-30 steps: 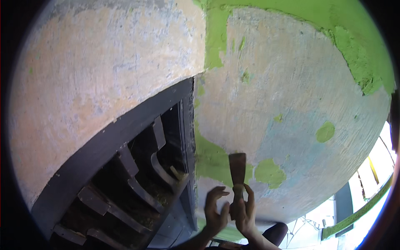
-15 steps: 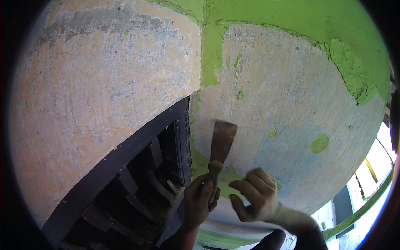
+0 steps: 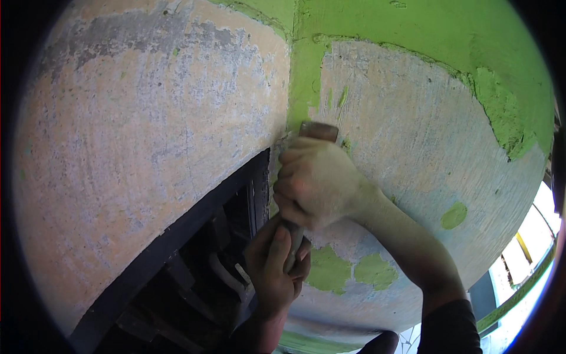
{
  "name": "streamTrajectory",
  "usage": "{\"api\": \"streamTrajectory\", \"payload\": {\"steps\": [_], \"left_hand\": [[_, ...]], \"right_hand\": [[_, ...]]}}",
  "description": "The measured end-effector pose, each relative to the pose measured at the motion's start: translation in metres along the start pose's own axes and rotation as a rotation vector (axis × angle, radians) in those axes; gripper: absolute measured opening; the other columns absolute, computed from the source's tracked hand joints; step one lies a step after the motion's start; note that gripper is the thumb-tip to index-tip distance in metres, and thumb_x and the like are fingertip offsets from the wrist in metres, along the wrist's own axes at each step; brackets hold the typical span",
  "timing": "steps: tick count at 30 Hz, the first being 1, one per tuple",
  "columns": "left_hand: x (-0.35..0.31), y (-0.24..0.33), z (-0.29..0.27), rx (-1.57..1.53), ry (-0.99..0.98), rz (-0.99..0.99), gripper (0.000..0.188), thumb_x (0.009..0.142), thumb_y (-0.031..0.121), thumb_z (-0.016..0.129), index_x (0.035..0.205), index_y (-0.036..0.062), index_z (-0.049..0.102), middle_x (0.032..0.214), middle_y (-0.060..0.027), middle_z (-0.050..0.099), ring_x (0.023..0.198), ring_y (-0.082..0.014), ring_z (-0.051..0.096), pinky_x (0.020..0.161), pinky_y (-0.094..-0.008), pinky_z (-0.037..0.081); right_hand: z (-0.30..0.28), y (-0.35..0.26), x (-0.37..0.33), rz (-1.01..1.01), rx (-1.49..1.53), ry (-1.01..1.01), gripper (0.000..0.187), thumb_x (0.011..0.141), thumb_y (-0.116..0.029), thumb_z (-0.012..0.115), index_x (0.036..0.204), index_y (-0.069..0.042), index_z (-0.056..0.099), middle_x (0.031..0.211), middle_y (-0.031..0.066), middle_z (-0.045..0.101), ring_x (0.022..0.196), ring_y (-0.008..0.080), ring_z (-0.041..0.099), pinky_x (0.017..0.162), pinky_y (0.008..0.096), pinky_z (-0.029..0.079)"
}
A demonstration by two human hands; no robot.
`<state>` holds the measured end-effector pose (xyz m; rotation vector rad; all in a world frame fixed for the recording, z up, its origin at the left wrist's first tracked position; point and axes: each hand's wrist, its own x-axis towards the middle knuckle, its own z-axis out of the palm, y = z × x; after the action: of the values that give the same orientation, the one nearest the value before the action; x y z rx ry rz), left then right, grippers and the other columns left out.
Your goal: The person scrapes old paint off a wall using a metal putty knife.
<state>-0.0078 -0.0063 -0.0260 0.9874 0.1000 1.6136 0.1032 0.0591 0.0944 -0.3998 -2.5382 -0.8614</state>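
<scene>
A putty scraper (image 3: 321,131) with a wide, brownish blade is up against the wall, near the corner where two walls meet. Its handle sits in my left hand (image 3: 277,262), thumb laid along it and fingers wrapped round. Higher up, my right hand (image 3: 318,183) is closed round the scraper and covers most of the blade; only the blade's broad end shows above the knuckles. The right wall (image 3: 407,124) is bared to pale plaster, with green paint patches (image 3: 326,268) left below my hands and a green strip (image 3: 303,82) in the corner.
To the left of my hands is a dark-framed opening (image 3: 194,215) with curved slats inside. Another pale, scraped wall (image 3: 141,124) rises above it. Green paint (image 3: 424,23) covers the upper right wall. At far right are a bright gap and a green rail (image 3: 516,307).
The scraper has moved up the wall with my left hand. My right hand, earlier loose and off the tool, has swung up and left and closed round the scraper.
</scene>
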Motion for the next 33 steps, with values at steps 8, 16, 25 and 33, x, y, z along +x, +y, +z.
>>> {"api": "streamTrajectory", "payload": {"steps": [8,16,25,33], "left_hand": [[0.001,0.011,-0.006,-0.114,0.085,-0.143,0.027,0.096,0.023,0.049,0.104,-0.0024,0.052,0.063,-0.0036,0.045,0.038,-0.0029,0.030,0.033,-0.0178,0.020],[-0.008,0.032,0.000,-0.213,-0.036,-0.191,0.027,0.097,0.026,0.047,0.102,-0.0005,0.048,0.067,-0.0068,0.046,0.034,-0.0030,0.023,0.029,-0.0189,0.017],[-0.001,0.022,-0.006,-0.276,-0.016,-0.287,0.027,0.097,0.027,0.047,0.104,0.0007,0.047,0.068,-0.0072,0.046,0.035,-0.0035,0.023,0.030,-0.0190,0.017],[-0.001,0.025,-0.002,-0.331,-0.039,-0.284,0.021,0.098,0.027,0.046,0.100,0.0057,0.048,0.069,-0.0061,0.047,0.037,-0.0040,0.025,0.030,-0.0194,0.017]], "right_hand": [[0.001,-0.007,0.009,0.112,-0.103,-0.052,0.024,0.061,-0.029,0.061,0.053,-0.007,0.060,0.061,0.0085,0.054,0.070,0.0260,0.056,0.067,0.0377,0.046],[-0.007,-0.020,0.012,0.211,-0.026,-0.160,0.023,0.063,-0.029,0.060,0.054,-0.008,0.063,0.061,0.0096,0.055,0.067,0.0273,0.057,0.067,0.0380,0.047],[-0.009,-0.013,0.013,0.255,-0.062,-0.172,0.028,0.064,-0.031,0.059,0.052,-0.006,0.060,0.061,0.0102,0.055,0.066,0.0281,0.057,0.069,0.0374,0.048],[-0.015,-0.012,0.019,0.307,-0.083,-0.175,0.028,0.066,-0.030,0.059,0.052,-0.006,0.061,0.059,0.0098,0.053,0.068,0.0281,0.057,0.068,0.0383,0.047]]}}
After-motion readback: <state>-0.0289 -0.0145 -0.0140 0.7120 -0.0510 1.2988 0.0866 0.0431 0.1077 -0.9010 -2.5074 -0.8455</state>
